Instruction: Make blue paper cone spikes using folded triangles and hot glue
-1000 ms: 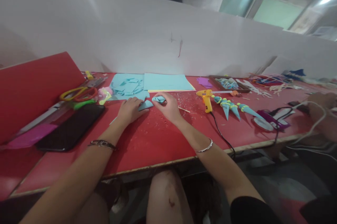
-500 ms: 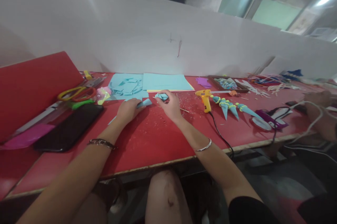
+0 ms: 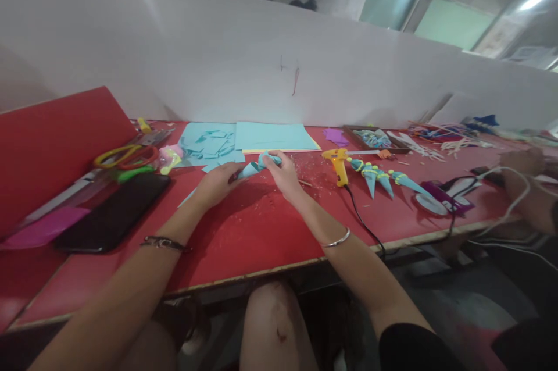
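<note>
The left grip (image 3: 217,186) clasped a blue paper cone (image 3: 249,171), the right grip (image 3: 285,174) pinched a blue paper roll (image 3: 268,159) at its end, above the red surface (image 3: 244,237), yellow glue gun (image 3: 338,170) rightward, black phone (image 3: 115,214) leftward!

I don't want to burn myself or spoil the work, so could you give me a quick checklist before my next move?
1. Left hand has hold of the blue paper roll: ok.
2. Right hand has hold of the folded blue piece: ok.
3. Roll and folded piece joined: cannot tell; they meet between the hands, but any bond is hidden.
4. Glue gun apart from the hands: ok, it lies to the right of the right hand.
5. Gun's cord free of the right forearm: cannot tell; they run close near the table edge.
6. Red table free of debris: not ok, small bits are scattered around the hands.
</note>
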`<state>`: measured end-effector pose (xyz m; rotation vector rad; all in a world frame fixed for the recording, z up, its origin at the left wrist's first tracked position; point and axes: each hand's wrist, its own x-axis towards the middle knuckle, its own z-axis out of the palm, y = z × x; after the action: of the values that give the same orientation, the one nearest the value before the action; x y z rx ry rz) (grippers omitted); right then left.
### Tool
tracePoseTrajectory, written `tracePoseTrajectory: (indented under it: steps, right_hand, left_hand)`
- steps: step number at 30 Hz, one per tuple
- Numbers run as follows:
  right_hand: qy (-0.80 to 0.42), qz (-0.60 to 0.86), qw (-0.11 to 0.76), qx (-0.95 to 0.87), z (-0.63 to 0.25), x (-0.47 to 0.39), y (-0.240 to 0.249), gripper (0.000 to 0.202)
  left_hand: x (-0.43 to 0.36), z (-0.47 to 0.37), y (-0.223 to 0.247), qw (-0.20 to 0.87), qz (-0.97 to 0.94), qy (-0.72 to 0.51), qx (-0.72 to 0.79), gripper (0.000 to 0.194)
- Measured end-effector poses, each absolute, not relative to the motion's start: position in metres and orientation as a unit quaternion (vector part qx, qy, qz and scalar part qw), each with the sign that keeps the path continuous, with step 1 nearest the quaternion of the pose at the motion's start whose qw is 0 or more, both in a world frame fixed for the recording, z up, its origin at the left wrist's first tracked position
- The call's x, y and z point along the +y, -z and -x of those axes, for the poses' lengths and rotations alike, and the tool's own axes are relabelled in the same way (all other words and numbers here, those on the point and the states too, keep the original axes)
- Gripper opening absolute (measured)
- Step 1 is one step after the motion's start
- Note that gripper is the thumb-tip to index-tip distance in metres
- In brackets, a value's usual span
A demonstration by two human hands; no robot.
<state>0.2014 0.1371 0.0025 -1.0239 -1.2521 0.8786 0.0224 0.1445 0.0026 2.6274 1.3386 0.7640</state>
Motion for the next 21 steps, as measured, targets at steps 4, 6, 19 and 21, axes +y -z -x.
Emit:
tracePoseTrajectory:
  steps: [4,6,19,21]
  right_hand:
    - [-0.354,0.434,0.596,-0.576,-0.1993,0.134,-0.004,0.035]
    - [-0.345,0.437,0.589,-0.586,-0.199,0.1329,-0.0045,0.035]
    - [-0.301,0.445,0.562,-0.629,-0.1985,0.1285,-0.0044,0.029]
    - [-0.302,0.441,0.561,-0.632,-0.1986,0.1282,-0.0046,0.028]
  left_hand:
    - [0.1415,-0.0234,-0.0025,0.04,-0.862,-0.253,0.438,0.029]
    - [0.1396,-0.0243,-0.0032,0.039,-0.859,-0.252,0.443,0.03]
    - [0.1374,-0.0253,-0.0044,0.029,-0.863,-0.231,0.448,0.028]
    - [0.137,-0.0255,-0.0047,0.026,-0.865,-0.229,0.446,0.029]
